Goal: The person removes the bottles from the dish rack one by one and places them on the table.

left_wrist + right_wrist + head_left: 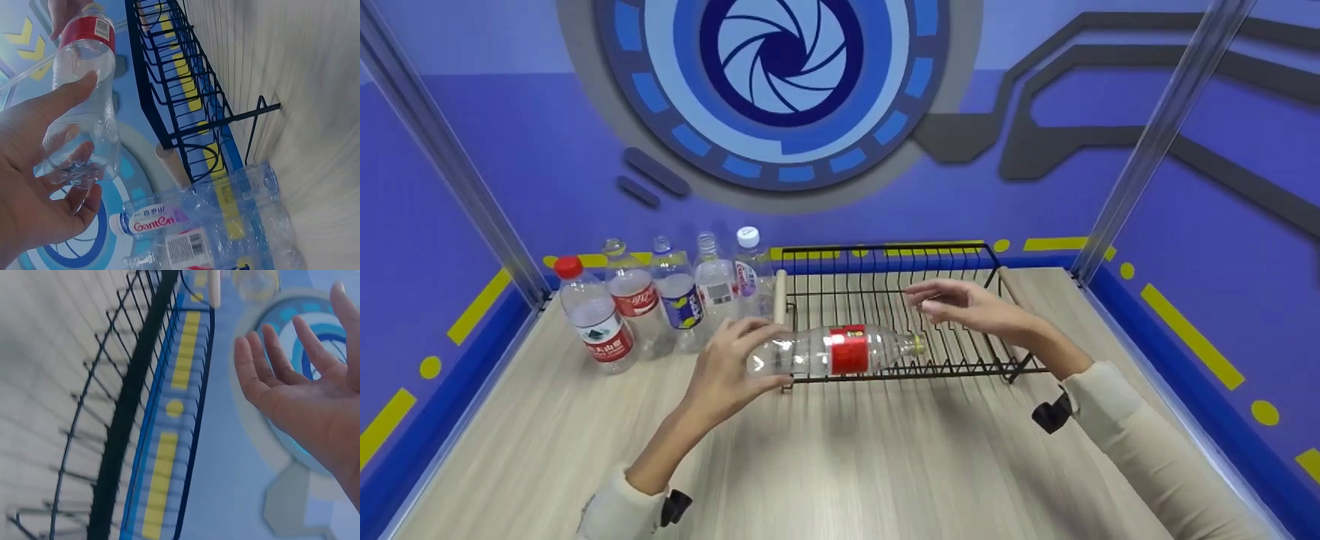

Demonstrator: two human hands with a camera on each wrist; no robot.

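A clear plastic bottle (848,351) with a red label lies sideways in the air above the front of a black wire rack (877,285). My left hand (733,360) grips it round its base, thumb on the near side. In the left wrist view the same bottle (84,62) shows its ribbed bottom among the curled fingers. Its neck, with a yellowish ring, points right toward my right hand (971,307). That hand hovers over the rack's right part, apart from the bottle, fingers loosely bent. In the right wrist view the right hand (304,388) holds nothing.
Several upright bottles stand left of the rack, among them a red-capped bottle (600,337) and a white-capped bottle (751,277). The rack has wooden side handles (781,296). Blue panels (840,217) wall in the wooden table (840,465) at the back and sides.
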